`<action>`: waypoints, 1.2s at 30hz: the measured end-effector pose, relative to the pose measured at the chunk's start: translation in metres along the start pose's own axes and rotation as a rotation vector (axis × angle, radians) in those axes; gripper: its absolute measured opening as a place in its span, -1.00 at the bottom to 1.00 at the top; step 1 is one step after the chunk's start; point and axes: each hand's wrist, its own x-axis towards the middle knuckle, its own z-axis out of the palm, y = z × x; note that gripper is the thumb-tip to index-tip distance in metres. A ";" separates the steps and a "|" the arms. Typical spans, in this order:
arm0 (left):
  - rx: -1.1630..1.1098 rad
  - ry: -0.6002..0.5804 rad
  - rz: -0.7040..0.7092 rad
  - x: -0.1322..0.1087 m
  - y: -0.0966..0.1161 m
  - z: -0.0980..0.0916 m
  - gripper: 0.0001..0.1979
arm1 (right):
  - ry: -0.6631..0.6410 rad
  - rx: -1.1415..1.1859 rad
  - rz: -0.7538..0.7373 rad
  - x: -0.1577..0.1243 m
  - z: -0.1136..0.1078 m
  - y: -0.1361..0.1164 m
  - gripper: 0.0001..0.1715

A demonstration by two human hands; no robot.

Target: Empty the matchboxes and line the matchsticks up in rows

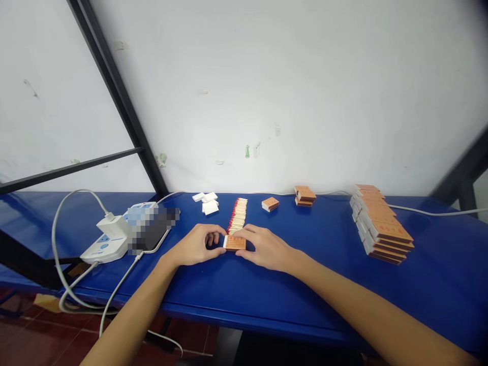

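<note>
A small orange-brown matchbox (pixel 235 242) with printed lettering lies low over the blue table, its white end showing on the left. My right hand (pixel 267 247) grips the box's right part between thumb and fingers. At the white end, my left hand (pixel 199 245) is curled, with thumb and fingertips pinching that edge. Just beyond the box is a row of red-tipped matches (pixel 238 214), laid side by side and partly hidden by my right fingers.
White card pieces (pixel 208 202) lie at the back left. One matchbox (pixel 270 204), a short stack (pixel 304 195) and a large stack (pixel 381 223) stand to the right. A power strip (pixel 109 246), a pixelated phone (pixel 152 231) and white cables occupy the left. A wall (pixel 297 101) rises behind.
</note>
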 end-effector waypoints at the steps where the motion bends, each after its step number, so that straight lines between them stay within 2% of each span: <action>1: -0.010 -0.002 -0.001 0.000 0.000 0.000 -0.67 | -0.004 0.004 0.002 0.000 -0.001 0.000 -0.52; 12: -0.051 -0.022 -0.025 -0.003 -0.003 -0.002 -0.67 | -0.039 0.023 -0.012 0.000 -0.006 -0.001 -0.55; 19: 0.002 0.007 -0.016 -0.002 -0.004 -0.002 -0.68 | -0.080 -0.010 -0.006 -0.001 -0.022 -0.002 -0.50; 24: 0.006 -0.011 -0.044 -0.001 -0.005 -0.001 -0.65 | -0.066 -0.035 -0.001 -0.002 -0.035 0.011 -0.48; 28: 0.012 -0.013 -0.044 -0.002 -0.004 -0.001 -0.64 | 0.066 -0.096 0.080 -0.002 -0.044 0.032 -0.56; 33: 0.006 -0.011 -0.041 -0.003 -0.004 -0.001 -0.62 | 0.467 -0.168 0.349 -0.005 -0.052 0.079 -0.71; 36: 0.003 -0.014 -0.032 -0.003 -0.005 -0.001 -0.61 | 0.648 -0.285 0.456 -0.012 -0.060 0.113 -0.68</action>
